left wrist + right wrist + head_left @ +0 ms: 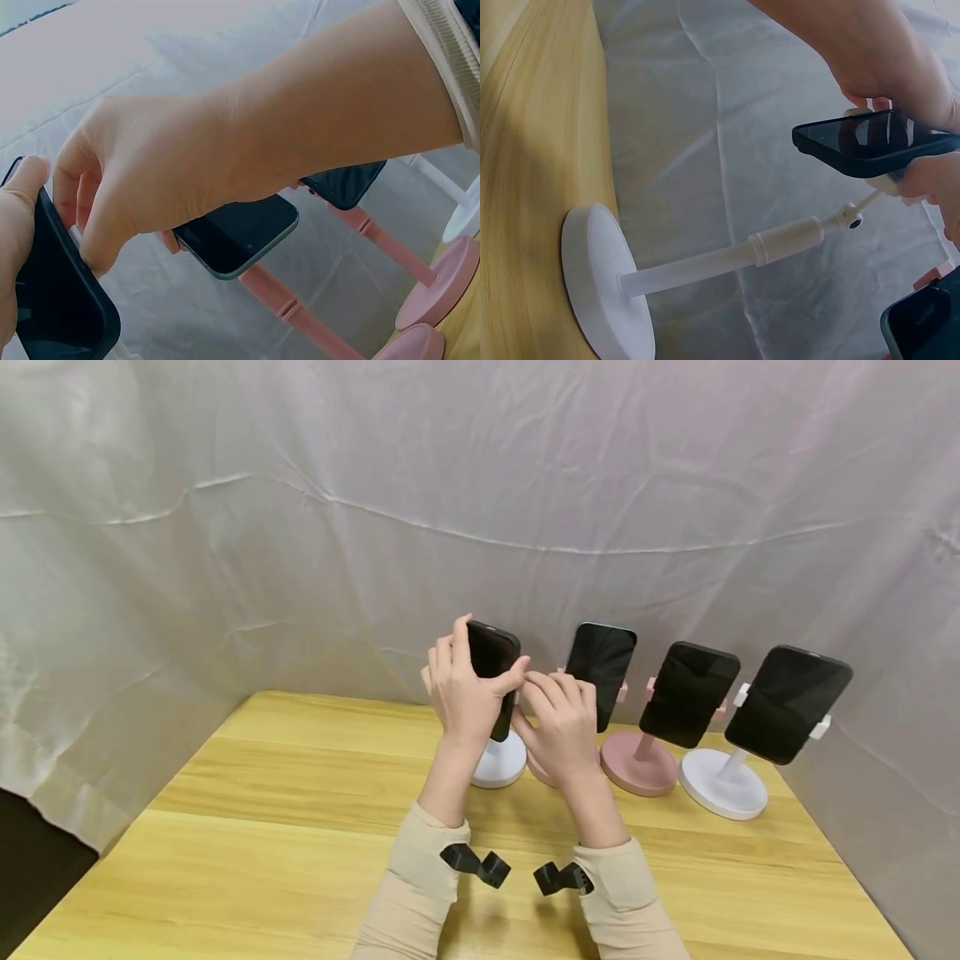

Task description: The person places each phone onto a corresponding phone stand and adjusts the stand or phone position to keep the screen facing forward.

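Observation:
A black smartphone (pixel 491 653) sits upright and slightly tilted at the head of a white phone stand (pixel 720 266). My left hand (pixel 467 697) grips the phone, fingers along its left side and thumb across its screen toward the right edge. At that right edge, my right hand (pixel 561 722) pinches the stand's white clamp arm (pixel 73 234) between thumb and bent fingers. Most of the clamp is hidden behind the phone and the hands. The stand's round white base (pixel 501 764) rests on the table.
Right of my hands, a second phone (pixel 600 664) stands in a pink holder, partly covered by my right hand. Further right are a phone (pixel 690 693) on a pink stand (pixel 637 766) and another phone (pixel 787 703) on a white stand (pixel 723 785). A grey cloth (pixel 337 568) hangs behind the wooden table (pixel 262 827).

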`<state>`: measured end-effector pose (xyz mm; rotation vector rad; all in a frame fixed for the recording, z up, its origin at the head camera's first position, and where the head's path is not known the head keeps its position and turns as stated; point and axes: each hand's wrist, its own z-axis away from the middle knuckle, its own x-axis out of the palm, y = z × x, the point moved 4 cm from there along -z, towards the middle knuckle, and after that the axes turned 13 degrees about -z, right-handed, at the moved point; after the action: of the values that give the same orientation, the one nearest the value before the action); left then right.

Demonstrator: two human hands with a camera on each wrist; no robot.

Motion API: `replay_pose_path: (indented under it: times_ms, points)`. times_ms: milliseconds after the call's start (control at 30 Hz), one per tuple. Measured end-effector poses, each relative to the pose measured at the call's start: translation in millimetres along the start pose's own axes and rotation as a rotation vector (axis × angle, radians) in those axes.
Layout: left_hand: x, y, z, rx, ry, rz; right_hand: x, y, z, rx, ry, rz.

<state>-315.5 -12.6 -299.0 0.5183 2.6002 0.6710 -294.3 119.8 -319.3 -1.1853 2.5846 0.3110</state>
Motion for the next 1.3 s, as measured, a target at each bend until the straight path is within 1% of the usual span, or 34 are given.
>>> replay_pose_path:
  times_ms: [200, 533, 867, 1133, 1300]
  points:
    - [1.4, 0.4, 0.9, 0.032, 0.060, -0.009, 0.8, 0.8, 1.1, -0.018, 0.011, -0.011]
    - [4.9, 0.0, 0.3, 0.049, 0.132, -0.044, 1.6, 1.6, 0.6, -0.024, 0.011, -0.023]
    - [7.9, -0.5, 1.7, 0.064, 0.154, -0.050, -0.1, 0.8, 1.7, -0.031, 0.032, -0.029]
    - [8.0, 1.0, 1.4, 0.079, 0.206, -0.060, -1.3, 0.3, 3.2, -0.032, 0.028, -0.032]
    - [7.1, 0.9, 1.5, 0.059, 0.220, -0.057, -1.9, -1.9, 1.7, -0.027, 0.020, -0.038]
